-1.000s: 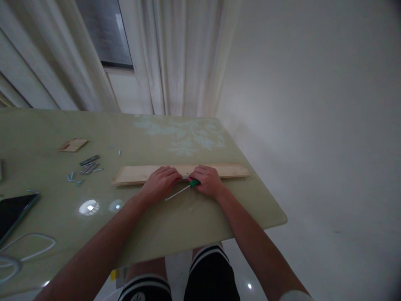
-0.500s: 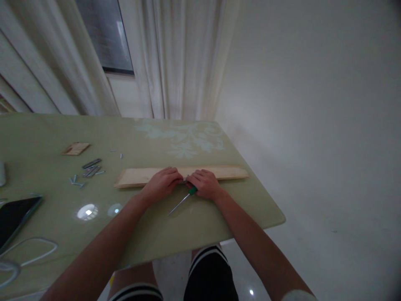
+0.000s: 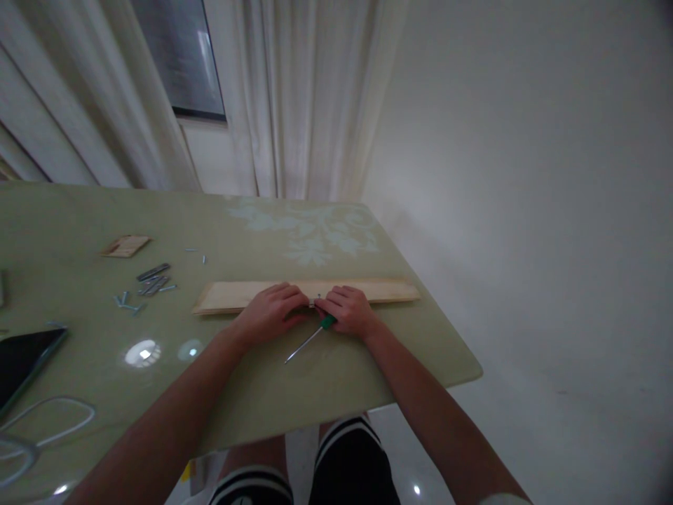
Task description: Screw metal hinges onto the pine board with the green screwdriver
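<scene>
A long, pale wooden board [image 3: 394, 289] lies across the table, with a second layer showing under its near left edge. My left hand [image 3: 273, 308] rests on its front edge, fingers closed at a small metal piece [image 3: 312, 303]. From the right, my right hand [image 3: 348, 308] bends its fingers against the same piece. A screw [image 3: 318, 296] stands up between the hands. Under my right palm sits the green handle of a screwdriver [image 3: 308, 344], its shaft pointing toward me and to the left. My fingers hide most of the metal piece.
Left of the board lie several metal hardware pieces [image 3: 153, 272], loose screws [image 3: 125, 301] and a small wooden piece [image 3: 126, 246]. A dark-screened device [image 3: 29, 358] and a white cable [image 3: 63, 400] are at far left. The table's right corner [image 3: 479, 372] is near a wall.
My right hand has drawn slightly right, away from the left, so the metal piece and upright screw show more plainly. The screwdriver handle has shifted slightly right with it. The view has tilted a little.
</scene>
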{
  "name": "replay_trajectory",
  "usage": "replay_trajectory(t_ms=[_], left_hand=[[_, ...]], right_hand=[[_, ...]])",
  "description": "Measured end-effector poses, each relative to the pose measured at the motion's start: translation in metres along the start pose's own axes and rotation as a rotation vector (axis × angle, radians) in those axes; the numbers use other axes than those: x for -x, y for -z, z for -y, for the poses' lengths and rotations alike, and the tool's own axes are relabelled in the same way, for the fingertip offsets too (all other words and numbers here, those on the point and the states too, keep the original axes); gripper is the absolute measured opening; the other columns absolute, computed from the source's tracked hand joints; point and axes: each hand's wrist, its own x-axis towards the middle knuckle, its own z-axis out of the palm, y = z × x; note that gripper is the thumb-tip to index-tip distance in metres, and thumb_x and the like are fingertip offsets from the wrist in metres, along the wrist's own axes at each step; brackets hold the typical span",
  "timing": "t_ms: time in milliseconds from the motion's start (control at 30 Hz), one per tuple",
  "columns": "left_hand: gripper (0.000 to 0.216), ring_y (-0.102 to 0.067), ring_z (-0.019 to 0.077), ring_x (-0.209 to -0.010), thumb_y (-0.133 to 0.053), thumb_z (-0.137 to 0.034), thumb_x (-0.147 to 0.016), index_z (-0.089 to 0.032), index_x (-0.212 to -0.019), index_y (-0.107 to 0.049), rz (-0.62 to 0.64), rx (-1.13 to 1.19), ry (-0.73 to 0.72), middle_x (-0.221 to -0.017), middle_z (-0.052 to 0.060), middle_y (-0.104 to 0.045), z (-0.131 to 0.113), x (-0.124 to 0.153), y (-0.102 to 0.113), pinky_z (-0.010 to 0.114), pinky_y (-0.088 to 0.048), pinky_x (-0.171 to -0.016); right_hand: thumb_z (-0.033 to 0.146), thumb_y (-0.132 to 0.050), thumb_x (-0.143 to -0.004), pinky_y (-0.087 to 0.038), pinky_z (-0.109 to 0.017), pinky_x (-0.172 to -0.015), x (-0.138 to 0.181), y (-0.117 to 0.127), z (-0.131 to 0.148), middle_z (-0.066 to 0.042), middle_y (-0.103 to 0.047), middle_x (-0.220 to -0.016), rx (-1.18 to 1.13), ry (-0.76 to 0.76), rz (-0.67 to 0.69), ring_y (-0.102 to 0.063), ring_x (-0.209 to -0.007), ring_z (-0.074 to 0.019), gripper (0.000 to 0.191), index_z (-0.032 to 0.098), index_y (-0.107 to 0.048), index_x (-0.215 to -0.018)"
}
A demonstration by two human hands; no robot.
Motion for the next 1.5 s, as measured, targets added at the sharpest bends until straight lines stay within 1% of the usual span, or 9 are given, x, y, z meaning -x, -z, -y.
replay_trajectory(t_ms=[167, 333, 433, 633, 867, 1067, 1267, 1367, 1500], left_hand=[[0.018, -0.068, 0.0221, -0.091, -0.055, -0.025, -0.107, -0.021, -0.105, -0.073, -0.076, 0.0, 0.038, -0.098, 0.007, -0.076, 0.002, 0.0, -0.007, 0.035, -0.054, -0.083], [0.015, -0.067, 0.0228, -0.095, -0.058, -0.022, -0.104, -0.022, -0.101, -0.072, -0.032, -0.047, -0.028, -0.101, 0.007, -0.075, 0.004, 0.002, -0.006, 0.035, -0.053, -0.084], [0.016, -0.067, 0.0223, -0.093, -0.056, -0.022, -0.105, -0.022, -0.1, -0.072, -0.047, -0.052, -0.022, -0.099, 0.007, -0.075, 0.002, 0.002, -0.007, 0.034, -0.053, -0.084], [0.02, -0.066, 0.0209, -0.087, -0.057, -0.032, -0.108, -0.021, -0.098, -0.07, -0.145, 0.068, 0.12, -0.092, 0.005, -0.074, 0.004, -0.003, -0.013, 0.032, -0.051, -0.078], [0.016, -0.066, 0.0222, -0.093, -0.057, -0.022, -0.106, -0.022, -0.103, -0.072, -0.064, -0.033, -0.054, -0.103, 0.007, -0.075, 0.007, 0.0, -0.013, 0.035, -0.051, -0.084], [0.018, -0.066, 0.0213, -0.089, -0.057, -0.029, -0.107, -0.02, -0.099, -0.07, -0.114, 0.016, 0.068, -0.094, 0.006, -0.074, 0.003, -0.005, -0.013, 0.033, -0.051, -0.078], [0.021, -0.066, 0.0194, -0.086, -0.054, -0.021, -0.107, -0.021, -0.095, -0.072, -0.139, -0.109, -0.17, -0.097, 0.005, -0.077, 0.003, -0.004, -0.01, 0.033, -0.048, -0.08], [0.018, -0.066, 0.0206, -0.087, -0.058, -0.024, -0.106, -0.02, -0.095, -0.072, -0.167, -0.1, -0.102, -0.095, 0.006, -0.076, 0.001, -0.005, -0.013, 0.034, -0.049, -0.079], [0.02, -0.066, 0.0206, -0.087, -0.064, -0.034, -0.105, -0.02, -0.094, -0.073, -0.222, 0.079, 0.075, -0.093, 0.006, -0.074, 0.002, -0.007, -0.019, 0.033, -0.053, -0.079]], right_hand=[[0.028, -0.06, -0.103, -0.044, -0.033, -0.073, -0.001, 0.002, -0.001, -0.006, -0.073, -0.08, -0.024, -0.05, -0.041, -0.062, -0.079, -0.0193, 0.018, 0.019, -0.074, -0.097], [0.028, -0.063, -0.099, -0.043, -0.033, -0.068, -0.002, 0.003, 0.001, -0.004, -0.071, -0.074, -0.067, -0.011, -0.045, -0.061, -0.073, -0.0188, 0.022, 0.021, -0.069, -0.078], [0.026, -0.065, -0.097, -0.043, -0.033, -0.067, -0.002, 0.002, 0.001, -0.004, -0.071, -0.074, -0.108, -0.046, -0.062, -0.061, -0.072, -0.0187, 0.02, 0.022, -0.068, -0.077], [0.034, -0.069, -0.098, -0.048, -0.03, -0.071, -0.003, 0.004, -0.003, -0.003, -0.072, -0.075, -0.246, -0.303, -0.22, -0.064, -0.071, -0.0172, 0.017, 0.021, -0.069, -0.087], [0.042, -0.065, -0.098, -0.045, -0.026, -0.058, -0.001, 0.012, -0.018, 0.0, -0.066, -0.069, -0.402, -0.689, -0.441, -0.057, -0.06, -0.0138, 0.026, 0.021, -0.067, -0.083], [0.048, -0.069, -0.093, -0.04, -0.027, -0.057, -0.003, 0.013, -0.021, 0.003, -0.053, -0.062, -0.485, -0.852, -0.497, -0.047, -0.057, -0.0129, 0.033, 0.021, -0.065, -0.074], [0.051, -0.068, -0.092, -0.037, -0.027, -0.057, -0.008, 0.014, -0.022, 0.004, -0.047, -0.061, -0.52, -0.935, -0.555, -0.042, -0.058, -0.0127, 0.038, 0.022, -0.058, -0.069], [0.052, -0.068, -0.09, -0.036, -0.027, -0.056, -0.008, 0.014, -0.022, 0.005, -0.045, -0.06, -0.536, -0.954, -0.562, -0.041, -0.057, -0.0126, 0.039, 0.022, -0.057, -0.068], [0.053, -0.067, -0.09, -0.036, -0.027, -0.056, -0.009, 0.014, -0.023, 0.005, -0.044, -0.059, -0.548, -0.979, -0.554, -0.04, -0.057, -0.0128, 0.039, 0.022, -0.058, -0.069]])
